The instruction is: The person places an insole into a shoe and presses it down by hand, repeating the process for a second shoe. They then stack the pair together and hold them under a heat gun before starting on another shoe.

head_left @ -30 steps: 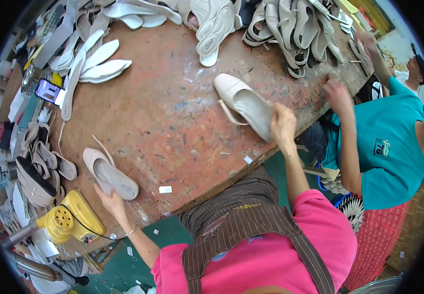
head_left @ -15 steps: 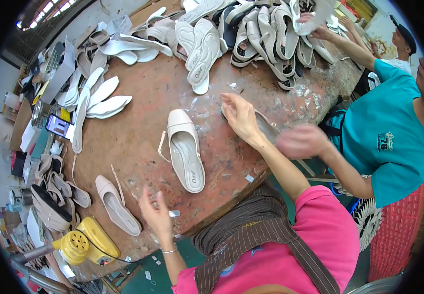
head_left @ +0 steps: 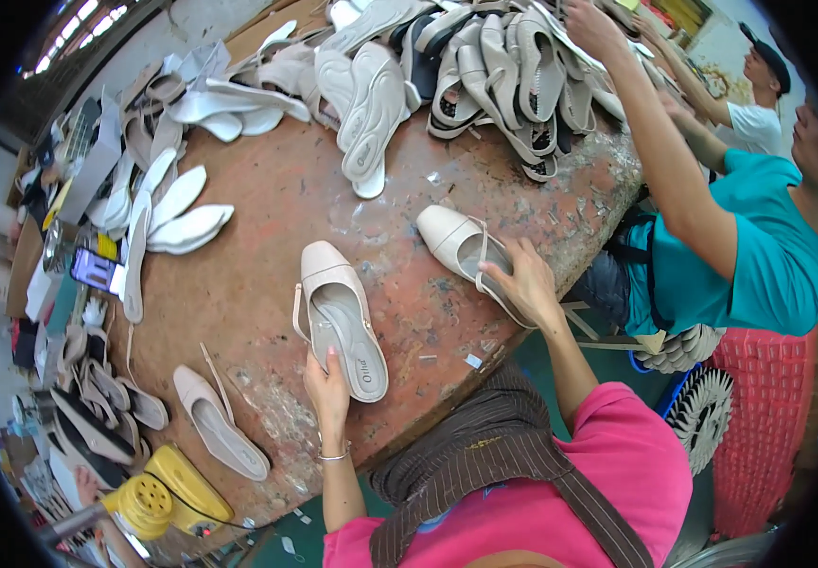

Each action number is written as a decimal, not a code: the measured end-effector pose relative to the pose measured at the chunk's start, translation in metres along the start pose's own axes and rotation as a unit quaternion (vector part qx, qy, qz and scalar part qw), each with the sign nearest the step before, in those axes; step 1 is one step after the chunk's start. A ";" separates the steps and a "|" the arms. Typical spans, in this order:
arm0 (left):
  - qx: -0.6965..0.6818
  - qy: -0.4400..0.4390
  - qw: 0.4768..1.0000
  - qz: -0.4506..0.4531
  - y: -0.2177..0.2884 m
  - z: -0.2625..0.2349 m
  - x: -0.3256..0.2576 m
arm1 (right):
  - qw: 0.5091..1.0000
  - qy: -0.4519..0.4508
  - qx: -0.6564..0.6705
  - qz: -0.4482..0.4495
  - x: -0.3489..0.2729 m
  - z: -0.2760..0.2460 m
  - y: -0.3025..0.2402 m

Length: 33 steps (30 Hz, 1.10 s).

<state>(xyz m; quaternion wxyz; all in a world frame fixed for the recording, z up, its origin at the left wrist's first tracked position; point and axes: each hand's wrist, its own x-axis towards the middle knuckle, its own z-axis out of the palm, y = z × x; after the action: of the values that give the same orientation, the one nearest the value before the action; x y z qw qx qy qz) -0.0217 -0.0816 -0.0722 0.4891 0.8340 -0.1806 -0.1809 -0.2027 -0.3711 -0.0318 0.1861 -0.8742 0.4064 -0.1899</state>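
A beige square-toed slingback shoe [head_left: 320,268] lies toe-away in the middle of the table. My left hand [head_left: 327,386] grips its heel end from the left, thumb on the rim of the grey insole; the other fingers are partly hidden under it. To the right, a second beige slingback [head_left: 443,233] points toward the far left. My right hand [head_left: 526,281] is closed around its rear part, near the loose strap, and covers some of the insole. Another matching shoe [head_left: 223,432] lies apart, left of my left hand, its strap sticking up.
A worn reddish table [head_left: 248,284] bears piled sandals and shoes [head_left: 508,71], grey insoles [head_left: 371,114] and white insoles [head_left: 187,213]. At left are a phone [head_left: 96,269] and a yellow lamp-like device [head_left: 165,492]. A co-worker in teal [head_left: 768,256] reaches over the far right pile.
My left hand has moved from beside the middle shoe onto its heel end. My right hand has come nearer and taken hold of the right shoe. The co-worker's arm has swung toward the pile.
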 end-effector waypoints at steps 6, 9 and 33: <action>-0.185 0.054 0.980 -0.054 -0.013 0.005 -0.033 | 0.972 -0.083 0.218 0.035 0.001 -0.005 0.006; -0.237 0.066 0.967 -0.068 -0.013 0.009 -0.047 | 0.925 -0.071 0.373 0.021 0.005 0.001 -0.043; -0.287 0.184 0.934 -0.105 -0.031 -0.036 -0.053 | 0.877 -0.191 0.441 -0.019 0.041 0.060 -0.084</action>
<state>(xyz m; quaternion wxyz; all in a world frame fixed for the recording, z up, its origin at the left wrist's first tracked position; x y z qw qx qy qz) -0.0470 -0.0148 -0.0760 0.7104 0.6911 0.0610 -0.1187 -0.0950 -0.3425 -0.0353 0.6226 -0.7284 0.2204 -0.1824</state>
